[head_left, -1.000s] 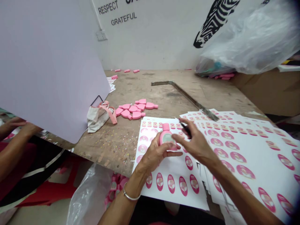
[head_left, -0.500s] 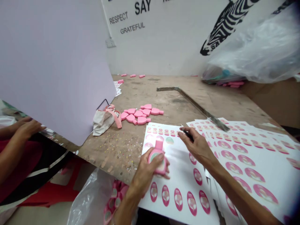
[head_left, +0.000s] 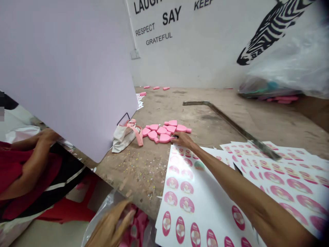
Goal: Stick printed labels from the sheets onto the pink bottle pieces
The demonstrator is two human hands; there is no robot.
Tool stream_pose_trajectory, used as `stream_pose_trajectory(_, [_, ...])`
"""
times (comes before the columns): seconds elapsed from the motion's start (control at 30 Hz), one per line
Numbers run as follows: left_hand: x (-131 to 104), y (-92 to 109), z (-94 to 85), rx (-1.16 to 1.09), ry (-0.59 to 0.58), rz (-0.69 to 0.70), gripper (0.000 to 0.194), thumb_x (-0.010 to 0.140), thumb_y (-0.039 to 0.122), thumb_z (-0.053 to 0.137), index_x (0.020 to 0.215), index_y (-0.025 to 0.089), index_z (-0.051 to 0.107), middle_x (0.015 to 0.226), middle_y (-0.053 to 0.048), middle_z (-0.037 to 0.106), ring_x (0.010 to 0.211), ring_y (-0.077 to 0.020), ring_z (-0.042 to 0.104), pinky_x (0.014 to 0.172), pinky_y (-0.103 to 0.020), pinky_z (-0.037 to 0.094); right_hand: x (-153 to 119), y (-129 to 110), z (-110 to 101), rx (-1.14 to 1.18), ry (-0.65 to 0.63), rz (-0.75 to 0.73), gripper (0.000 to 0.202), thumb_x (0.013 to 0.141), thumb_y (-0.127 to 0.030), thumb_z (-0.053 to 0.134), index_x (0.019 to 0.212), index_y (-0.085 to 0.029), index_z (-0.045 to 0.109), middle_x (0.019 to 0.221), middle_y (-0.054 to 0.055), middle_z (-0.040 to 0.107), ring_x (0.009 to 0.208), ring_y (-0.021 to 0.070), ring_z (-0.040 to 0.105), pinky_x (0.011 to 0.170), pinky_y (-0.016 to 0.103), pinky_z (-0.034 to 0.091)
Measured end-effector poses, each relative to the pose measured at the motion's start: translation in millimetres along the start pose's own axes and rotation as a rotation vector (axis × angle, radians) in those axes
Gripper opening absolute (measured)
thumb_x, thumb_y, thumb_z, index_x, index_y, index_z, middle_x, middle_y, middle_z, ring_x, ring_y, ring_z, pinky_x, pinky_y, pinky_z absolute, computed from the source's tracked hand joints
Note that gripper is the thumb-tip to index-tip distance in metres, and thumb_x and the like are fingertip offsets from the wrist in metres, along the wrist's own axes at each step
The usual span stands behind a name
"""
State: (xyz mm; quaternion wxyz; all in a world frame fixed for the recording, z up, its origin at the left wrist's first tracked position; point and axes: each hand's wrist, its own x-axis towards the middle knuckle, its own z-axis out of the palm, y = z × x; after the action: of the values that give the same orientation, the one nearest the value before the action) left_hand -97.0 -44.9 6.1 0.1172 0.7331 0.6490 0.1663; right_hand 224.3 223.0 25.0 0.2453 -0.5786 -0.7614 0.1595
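Nearest, left hand [head_left: 109, 224] — blurred, fingers parted — over bagged pink bottles [head_left: 140, 221] in a clear plastic bag [head_left: 109, 200]. Beyond, a sticker sheet [head_left: 205, 202] lies on the table [head_left: 125, 171], partly under the right forearm. Farther, right hand [head_left: 185, 140] pinches a small dark tool [head_left: 175, 136] at the loose pink bottles [head_left: 162, 130] — cannot tell whether it grips one.

Single head-worn cam: looks forward and down, close over flat scuffed brown tabletop [head_left: 164, 108], facing black-lettered white wall [head_left: 200, 58]; broad lilac panel [head_left: 72, 61] close at left.
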Motion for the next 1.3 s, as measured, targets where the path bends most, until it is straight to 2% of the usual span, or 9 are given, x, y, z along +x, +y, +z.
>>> stream_pose_trajectory(0.07, [32.8, 38.4, -7.7, -0.093, 0.093, 0.057, 0.037, 0.091, 0.044, 0.042, 0.114, 0.021, 0.061, 0.112, -0.009, 0.067, 0.1, -0.0217, 0.065, 0.09, -0.035, 0.053, -12.0, -6.5, -16.9, -0.009, 0.001, -0.037, 0.025, 0.079, -0.037, 0.057, 0.087, -0.015, 0.068, 0.078, 0.005, 0.067, 0.069, 0.0146, 0.056, 0.058, 0.023, 0.033])
stream_pose_trajectory(0.13, [65.1, 76.3, -9.3, -0.086, 0.325, 0.204, 0.04, 0.089, 0.04, 0.048, 0.12, 0.016, 0.056, 0.127, -0.015, 0.056, 0.117, -0.0282, 0.054, 0.101, -0.047, 0.043, -38.4, -15.0, -41.1, -0.006, -0.037, -0.094, 0.028, 0.08, -0.041, 0.056, 0.085, -0.016, 0.067, 0.074, 0.002, 0.064, 0.066, 0.0121, 0.052, 0.058, 0.023, 0.032])
stream_pose_trajectory(0.2, [90.5, 108.9, -1.6, -0.099, 0.377, 0.345, 0.05, 0.084, 0.036, 0.057, 0.129, 0.015, 0.048, 0.14, -0.017, 0.042, 0.131, -0.0333, 0.038, 0.106, -0.054, 0.035, -73.0, -22.8, -65.3, 0.059, -0.19, -0.169, 0.031, 0.079, -0.047, 0.057, 0.081, -0.017, 0.067, 0.067, -0.001, 0.059, 0.061, 0.0098, 0.046, 0.056, 0.022, 0.03])
stream_pose_trajectory(0.3, [109.3, 144.3, 26.2, -0.316, 0.092, 0.47, 0.039, 0.086, 0.029, 0.053, 0.124, 0.02, 0.052, 0.124, -0.012, 0.057, 0.118, -0.0299, 0.051, 0.097, -0.048, 0.044, -124.2, -20.8, -83.7, 0.269, -0.407, -0.187, 0.038, 0.081, -0.055, 0.055, 0.081, -0.018, 0.065, 0.068, -0.003, 0.056, 0.06, 0.0093, 0.044, 0.054, 0.022, 0.03])
stream_pose_trajectory(0.4, [112.5, 165.0, 61.6, -0.755, -0.214, 0.267, 0.028, 0.089, 0.04, 0.047, 0.104, 0.018, 0.056, 0.086, -0.006, 0.065, 0.074, -0.0201, 0.065, 0.068, -0.034, 0.055, -160.0, 5.9, -69.7, 0.317, -0.168, 0.017, 0.04, 0.089, -0.053, 0.041, 0.087, -0.019, 0.061, 0.079, 0.0, 0.061, 0.069, 0.013, 0.052, 0.061, 0.024, 0.036])
stream_pose_trajectory(0.5, [116.2, 177.5, 88.6, -1.114, -0.275, -0.032, 0.041, 0.085, 0.053, 0.049, 0.1, 0.016, 0.053, 0.077, -0.004, 0.063, 0.053, -0.015, 0.061, 0.048, -0.027, 0.052, -177.8, 39.8, -37.5, 0.089, 0.162, 0.241, 0.031, 0.094, -0.042, 0.034, 0.091, -0.02, 0.054, 0.084, 0.003, 0.065, 0.075, 0.0162, 0.058, 0.066, 0.027, 0.037])
stream_pose_trajectory(0.63, [129.4, 191.9, 103.2, -1.202, -0.228, -0.108, 0.039, 0.08, 0.05, 0.058, 0.094, 0.014, 0.054, 0.077, -0.005, 0.062, 0.056, -0.0165, 0.066, 0.046, -0.023, 0.051, -184.0, 56.7, -9.4, -0.211, 0.301, 0.261, 0.019, 0.092, -0.034, 0.041, 0.091, -0.02, 0.054, 0.082, 0.004, 0.065, 0.076, 0.019, 0.058, 0.067, 0.029, 0.034])
stream_pose_trajectory(1.07, [141.6, 201.1, 119.2, -1.171, -0.201, -0.058, 0.033, 0.084, 0.045, 0.054, 0.096, 0.014, 0.05, 0.082, -0.003, 0.055, 0.058, -0.0176, 0.068, 0.051, -0.027, 0.057, -185.1, 52.3, 0.4, -0.397, 0.381, 0.128, 0.012, 0.086, -0.025, 0.048, 0.08, -0.019, 0.057, 0.075, 0.003, 0.064, 0.075, 0.0172, 0.055, 0.074, 0.029, 0.031])
stream_pose_trajectory(1.3, [141.3, 200.6, 119.4, -1.13, -0.179, -0.016, 0.035, 0.084, 0.048, 0.053, 0.096, 0.015, 0.051, 0.081, -0.002, 0.056, 0.054, -0.0152, 0.066, 0.049, -0.025, 0.055, -180.3, 50.4, -0.8, -0.32, 0.393, 0.182, 0.018, 0.082, -0.037, 0.055, 0.079, -0.02, 0.058, 0.076, 0.004, 0.064, 0.075, 0.0184, 0.056, 0.07, 0.028, 0.034])
